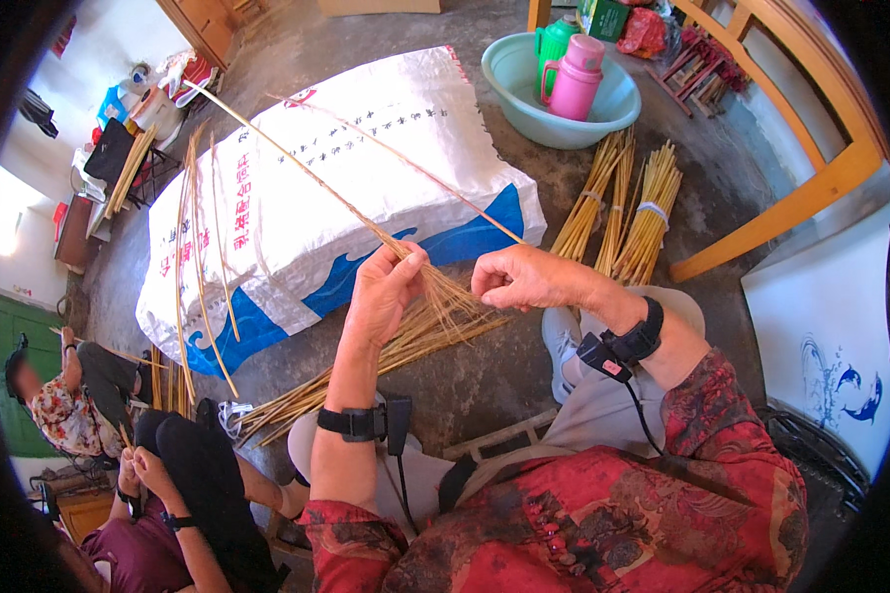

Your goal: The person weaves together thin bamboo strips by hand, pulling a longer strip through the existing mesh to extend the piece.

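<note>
My left hand (386, 282) is closed around a long, thin, straw-coloured stalk (297, 163). The stalk slants away to the far left, and its frayed, brushy head (450, 301) fans out below my fist towards the right. Close beside those fibres is my right hand (519, 277), its fingers curled into a pinch; whether any fibre sits between the fingertips is too fine to see. Beyond both hands a white woven sack (351, 203) with a blue wave border is spread flat. Another thin stalk (396, 153) crosses it, and a few more stalks (196, 262) lie at its left end.
Loose stalks (366, 366) are heaped on the floor below my hands. Tied stalk bundles (651, 212) lie right, near a pale blue basin (514, 114) holding pink and green flasks. A wooden frame (791, 222) stands at right. Two people sit at left, one holding a stalk.
</note>
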Tool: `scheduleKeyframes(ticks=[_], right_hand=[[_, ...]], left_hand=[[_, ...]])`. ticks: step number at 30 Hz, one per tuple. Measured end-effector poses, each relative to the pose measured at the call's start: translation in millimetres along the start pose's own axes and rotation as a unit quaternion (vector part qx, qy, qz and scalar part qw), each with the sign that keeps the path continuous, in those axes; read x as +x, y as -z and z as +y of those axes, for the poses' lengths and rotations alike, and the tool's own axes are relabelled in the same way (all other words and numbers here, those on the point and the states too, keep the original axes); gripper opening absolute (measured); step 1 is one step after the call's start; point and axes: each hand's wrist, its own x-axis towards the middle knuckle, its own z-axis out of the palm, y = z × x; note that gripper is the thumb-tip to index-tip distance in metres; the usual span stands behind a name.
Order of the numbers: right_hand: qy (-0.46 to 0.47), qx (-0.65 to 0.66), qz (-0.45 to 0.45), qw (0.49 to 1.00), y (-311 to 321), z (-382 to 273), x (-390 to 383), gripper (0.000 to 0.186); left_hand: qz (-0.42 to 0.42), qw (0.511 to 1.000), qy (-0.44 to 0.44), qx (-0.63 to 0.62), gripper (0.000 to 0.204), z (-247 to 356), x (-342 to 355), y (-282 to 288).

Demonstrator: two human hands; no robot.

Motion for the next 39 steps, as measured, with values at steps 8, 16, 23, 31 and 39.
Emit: scheduleKeyframes(ticks=[8, 16, 23, 31, 39], right_hand=[[0.045, -0.157, 0.046, 0.985, 6.5, 3.9, -4.2, 0.017], [0.074, 0.059, 0.159, 0.983, 1.7, -0.2, 8.9, 0.025], [0.079, 0.143, 0.101, 0.981, -0.7, -8.7, 13.7, 0.032], [0.134, 0.171, 0.187, 0.958, 11.4, -10.9, 20.4, 0.027], [0.213, -0.199, 0.390, 0.874, 23.8, -29.0, -0.7, 0.011]], left_hand=[[0.033, 0.999, -0.016, 0.027, 0.014, 4.3, -4.6, 4.5], [-0.038, 0.976, 0.024, 0.215, 0.014, -4.7, -11.5, -5.1], [-0.105, 0.949, 0.072, 0.289, 0.015, -12.2, -21.9, -13.6], [0.015, 0.892, -0.062, 0.448, 0.021, -7.7, -21.4, 8.8], [0.084, 0.810, -0.132, 0.565, 0.021, 12.2, -33.2, 5.6]])
